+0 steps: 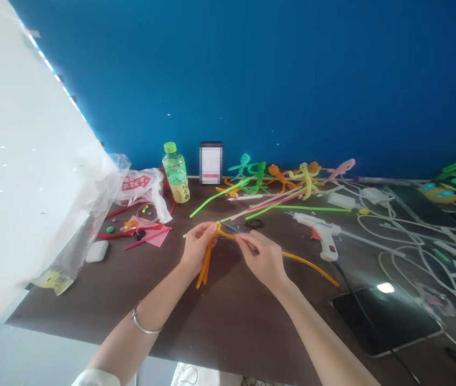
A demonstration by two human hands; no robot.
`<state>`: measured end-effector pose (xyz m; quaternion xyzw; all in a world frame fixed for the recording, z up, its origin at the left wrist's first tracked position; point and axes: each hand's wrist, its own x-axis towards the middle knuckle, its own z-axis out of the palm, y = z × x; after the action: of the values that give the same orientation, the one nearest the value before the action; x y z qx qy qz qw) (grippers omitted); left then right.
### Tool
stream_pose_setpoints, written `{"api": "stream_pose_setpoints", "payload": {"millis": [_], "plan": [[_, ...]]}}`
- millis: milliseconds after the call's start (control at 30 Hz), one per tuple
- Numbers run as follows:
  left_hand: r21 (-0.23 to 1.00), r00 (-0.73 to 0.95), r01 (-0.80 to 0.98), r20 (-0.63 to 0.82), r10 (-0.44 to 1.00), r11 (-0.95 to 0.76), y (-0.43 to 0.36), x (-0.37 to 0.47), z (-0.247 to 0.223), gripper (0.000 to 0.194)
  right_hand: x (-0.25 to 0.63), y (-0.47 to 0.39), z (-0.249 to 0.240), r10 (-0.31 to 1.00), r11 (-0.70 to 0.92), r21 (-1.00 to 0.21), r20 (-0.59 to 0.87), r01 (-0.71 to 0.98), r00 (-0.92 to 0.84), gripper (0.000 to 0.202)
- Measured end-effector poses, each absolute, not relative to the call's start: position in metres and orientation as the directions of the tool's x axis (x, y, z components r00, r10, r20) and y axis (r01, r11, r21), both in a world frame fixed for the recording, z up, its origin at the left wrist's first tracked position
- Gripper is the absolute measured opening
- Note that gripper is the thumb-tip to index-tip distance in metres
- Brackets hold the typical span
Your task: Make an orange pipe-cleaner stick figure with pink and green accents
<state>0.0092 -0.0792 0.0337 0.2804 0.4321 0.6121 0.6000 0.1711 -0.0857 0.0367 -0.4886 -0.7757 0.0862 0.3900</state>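
Note:
Near the middle of the view, my left hand point(199, 245) pinches a small bundle of orange pipe cleaners point(204, 268), whose ends hang down below the fingers. One orange strand point(310, 264) runs from the bundle across to my right hand point(262, 254) and sticks out past it to the right. The fingers of my right hand are closed on that strand. Just behind the hands lies a dark tool point(231, 227), partly hidden, which looks like scissors. A black ring point(254, 223) rests behind my right hand.
Bent pipe-cleaner figures point(258, 177) stand along the blue wall, with loose green strips point(316, 208) before them. A drink bottle point(175, 174) is back left. To the right are a glue gun point(320, 233), cables and a black tablet point(384, 319). A white case point(97, 251) sits left.

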Motion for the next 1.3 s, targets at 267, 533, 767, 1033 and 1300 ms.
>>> {"api": "stream_pose_setpoints", "payload": {"millis": [267, 533, 767, 1033, 1300], "plan": [[0.854, -0.116, -0.51, -0.19, 0.975, 0.106, -0.0792, 0.0087, 0.0335, 0.029, 0.1707, -0.0845, 0.0324, 0.849, 0.477, -0.566, 0.496, 0.672, -0.184, 0.022], [0.83, -0.068, -0.545, -0.18, 0.981, 0.114, -0.079, 0.0081, 0.0305, 0.03, 0.1737, -0.0825, 0.0304, 0.851, 0.473, -0.575, 0.496, 0.668, -0.175, 0.023], [0.805, -0.042, -0.584, -0.161, 0.986, 0.107, -0.0786, 0.0075, 0.0308, 0.028, 0.1739, -0.0822, 0.0297, 0.849, 0.47, -0.566, 0.499, 0.677, -0.172, 0.022], [0.839, -0.047, -0.533, -0.158, 0.986, 0.109, -0.0783, 0.0095, 0.0301, 0.028, 0.1743, -0.0818, 0.0296, 0.848, 0.47, -0.575, 0.504, 0.67, -0.163, 0.021], [0.807, -0.032, -0.585, -0.121, 0.992, 0.079, -0.0789, 0.01, 0.03, 0.027, 0.174, -0.0826, 0.0321, 0.851, 0.463, -0.572, 0.499, 0.677, -0.161, 0.02]]}}
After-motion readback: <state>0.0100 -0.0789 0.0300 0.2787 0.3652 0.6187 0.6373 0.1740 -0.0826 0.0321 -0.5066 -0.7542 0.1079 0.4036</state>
